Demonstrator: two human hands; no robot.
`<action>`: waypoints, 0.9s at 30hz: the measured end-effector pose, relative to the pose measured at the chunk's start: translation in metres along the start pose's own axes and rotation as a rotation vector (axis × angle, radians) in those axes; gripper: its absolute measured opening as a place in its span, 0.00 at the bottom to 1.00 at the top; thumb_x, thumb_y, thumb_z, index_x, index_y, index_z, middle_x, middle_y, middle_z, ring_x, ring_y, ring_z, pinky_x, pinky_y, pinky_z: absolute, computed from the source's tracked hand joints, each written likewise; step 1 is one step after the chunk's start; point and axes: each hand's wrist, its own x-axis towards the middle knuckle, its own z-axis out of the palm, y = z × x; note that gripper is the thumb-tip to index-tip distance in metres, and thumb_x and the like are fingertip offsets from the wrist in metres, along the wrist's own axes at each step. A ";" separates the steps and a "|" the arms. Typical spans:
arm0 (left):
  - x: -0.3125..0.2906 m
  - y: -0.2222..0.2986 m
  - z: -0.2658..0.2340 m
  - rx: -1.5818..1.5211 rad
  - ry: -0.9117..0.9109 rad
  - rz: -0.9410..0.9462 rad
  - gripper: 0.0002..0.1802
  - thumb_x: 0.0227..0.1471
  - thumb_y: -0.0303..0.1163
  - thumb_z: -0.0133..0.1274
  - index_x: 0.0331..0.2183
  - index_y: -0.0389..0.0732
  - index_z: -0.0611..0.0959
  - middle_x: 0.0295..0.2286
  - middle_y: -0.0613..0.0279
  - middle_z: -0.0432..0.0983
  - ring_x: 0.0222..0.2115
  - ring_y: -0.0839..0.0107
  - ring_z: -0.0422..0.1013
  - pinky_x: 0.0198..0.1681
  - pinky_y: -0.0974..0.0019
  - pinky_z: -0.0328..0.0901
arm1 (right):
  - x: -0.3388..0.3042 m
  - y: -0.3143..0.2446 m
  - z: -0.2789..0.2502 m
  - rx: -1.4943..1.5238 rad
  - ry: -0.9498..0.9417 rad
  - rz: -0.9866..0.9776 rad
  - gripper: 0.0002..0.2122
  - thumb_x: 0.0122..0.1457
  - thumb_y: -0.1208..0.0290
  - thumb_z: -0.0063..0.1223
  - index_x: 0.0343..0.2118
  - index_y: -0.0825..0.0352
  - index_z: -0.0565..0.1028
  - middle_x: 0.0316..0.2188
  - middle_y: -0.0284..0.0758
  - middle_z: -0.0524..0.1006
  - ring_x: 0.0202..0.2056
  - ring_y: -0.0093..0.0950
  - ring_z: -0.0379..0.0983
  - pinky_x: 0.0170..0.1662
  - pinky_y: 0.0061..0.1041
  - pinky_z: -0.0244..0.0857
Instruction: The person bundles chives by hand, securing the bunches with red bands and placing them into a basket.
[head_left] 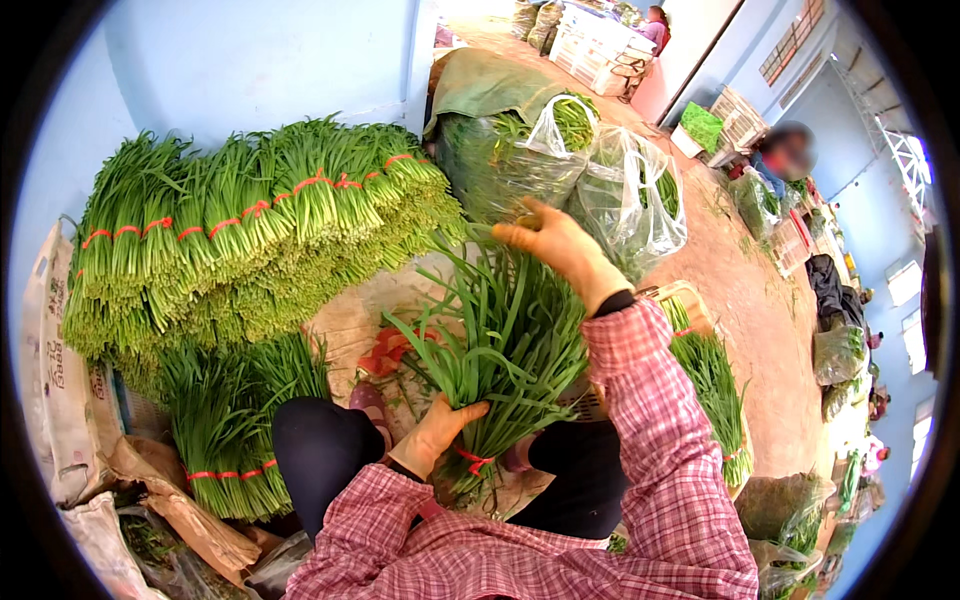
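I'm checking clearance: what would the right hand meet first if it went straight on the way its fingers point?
The right hand, near the bunch, points leftward, so probably the stacked bundles come first; depth is unclear, and the bag beside them might be met instead.

From my head, the left of two side-by-side wide fisheye cameras looks down and forward over my lap. My pink-and-white checked sleeves (665, 400) enter from the lower edge, close to the lens. My left hand (437, 430), my right hand (560, 245) and the long-leaved green bunch tied with red (500, 340) sit near the middle, at close range. Beyond them the view runs across the reddish-brown floor (785, 370) into the room, curving the pale blue wall (250, 60) toward its rim.
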 end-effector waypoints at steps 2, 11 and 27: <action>-0.004 0.010 0.007 -0.017 0.000 -0.091 0.27 0.50 0.27 0.63 0.53 0.37 0.76 0.48 0.61 0.76 0.47 0.67 0.71 0.53 0.63 0.65 | 0.016 0.018 0.018 -0.014 0.012 -0.043 0.44 0.48 0.47 0.68 0.60 0.76 0.65 0.52 0.50 0.74 0.53 0.39 0.72 0.56 0.32 0.65; -0.003 -0.003 -0.007 -0.018 -0.009 -0.158 0.27 0.51 0.21 0.60 0.54 0.37 0.75 0.49 0.62 0.76 0.48 0.69 0.71 0.54 0.64 0.64 | 0.018 0.020 0.034 0.846 -0.354 0.222 0.14 0.59 0.77 0.58 0.49 0.72 0.76 0.35 0.35 0.81 0.34 0.22 0.77 0.37 0.23 0.74; 0.003 -0.006 -0.014 -0.142 0.120 -0.189 0.26 0.51 0.22 0.59 0.53 0.36 0.75 0.46 0.58 0.77 0.45 0.64 0.73 0.50 0.59 0.69 | 0.093 0.045 0.092 -0.160 0.439 -0.039 0.14 0.58 0.62 0.52 0.41 0.67 0.77 0.31 0.50 0.81 0.34 0.46 0.79 0.41 0.40 0.72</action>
